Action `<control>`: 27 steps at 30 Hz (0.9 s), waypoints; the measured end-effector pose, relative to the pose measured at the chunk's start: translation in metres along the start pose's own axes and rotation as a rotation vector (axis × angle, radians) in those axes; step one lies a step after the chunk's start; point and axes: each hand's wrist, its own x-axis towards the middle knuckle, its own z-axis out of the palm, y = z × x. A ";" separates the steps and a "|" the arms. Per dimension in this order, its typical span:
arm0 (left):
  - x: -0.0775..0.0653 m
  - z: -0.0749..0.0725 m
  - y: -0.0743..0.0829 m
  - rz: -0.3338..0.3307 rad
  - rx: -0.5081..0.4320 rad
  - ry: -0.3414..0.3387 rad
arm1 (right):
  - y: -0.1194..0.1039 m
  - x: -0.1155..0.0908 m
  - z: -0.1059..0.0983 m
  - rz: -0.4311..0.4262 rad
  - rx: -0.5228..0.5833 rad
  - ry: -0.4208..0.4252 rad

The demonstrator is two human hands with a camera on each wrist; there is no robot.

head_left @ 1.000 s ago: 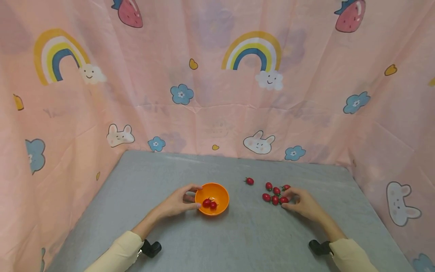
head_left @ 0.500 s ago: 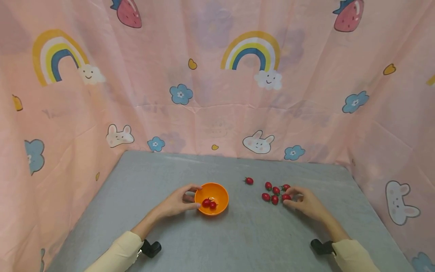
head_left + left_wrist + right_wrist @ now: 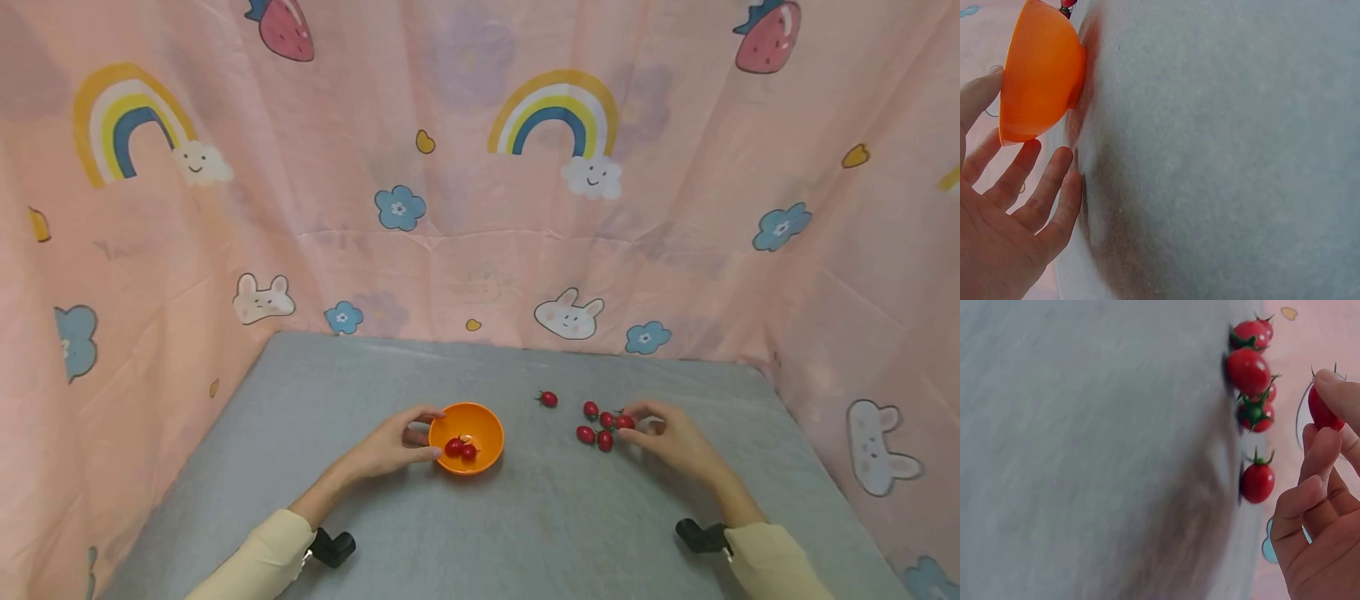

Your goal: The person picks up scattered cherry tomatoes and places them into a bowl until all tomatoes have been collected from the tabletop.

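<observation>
An orange bowl stands on the grey table, with two red cherry tomatoes inside. My left hand holds its left side, thumb and forefinger on the rim; in the left wrist view the other fingers spread beside the bowl. My right hand pinches a cherry tomato between thumb and fingers, raised off the table in the right wrist view. Just left of that hand lies a cluster of several cherry tomatoes with green stems. Another tomato sits below the cluster in the right wrist view.
A lone cherry tomato lies between bowl and cluster, farther back. The grey tabletop ends at a pink patterned curtain behind and at both sides. Black wrist cameras sit on both forearms.
My right hand has taken a cherry tomato from the right edge of the cluster and lifted it. The left hand and bowl stay in place.
</observation>
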 end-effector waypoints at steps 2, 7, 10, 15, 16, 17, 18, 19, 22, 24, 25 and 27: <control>0.000 -0.001 0.000 0.001 -0.005 -0.001 | -0.003 0.003 0.002 -0.019 -0.005 0.007; -0.001 -0.001 0.000 0.005 0.000 -0.004 | -0.010 0.010 0.010 -0.067 -0.022 0.027; -0.001 -0.001 0.002 0.000 0.005 -0.004 | -0.014 0.013 0.014 -0.092 -0.017 0.032; -0.001 -0.001 0.003 -0.003 0.002 -0.003 | -0.020 0.018 0.021 -0.127 0.020 0.010; -0.001 -0.001 0.003 -0.002 0.002 -0.003 | -0.021 0.018 0.023 -0.133 0.028 0.004; -0.001 -0.001 0.003 -0.001 0.003 -0.003 | -0.022 0.019 0.025 -0.138 0.040 -0.003; -0.002 -0.001 0.003 -0.002 0.003 -0.003 | -0.023 0.020 0.027 -0.140 0.046 -0.012; -0.002 -0.001 0.003 -0.001 0.004 -0.004 | -0.024 0.021 0.029 -0.137 0.057 -0.022; -0.002 -0.001 0.003 0.001 0.012 -0.003 | -0.028 0.024 0.034 -0.125 0.089 -0.037; -0.002 -0.001 0.003 0.005 0.017 -0.004 | -0.031 0.026 0.036 -0.121 0.095 -0.050; -0.002 -0.001 0.003 0.006 0.018 -0.004 | -0.032 0.027 0.038 -0.125 0.097 -0.054; -0.002 -0.001 0.003 0.007 0.020 -0.004 | -0.035 0.029 0.040 -0.134 0.089 -0.057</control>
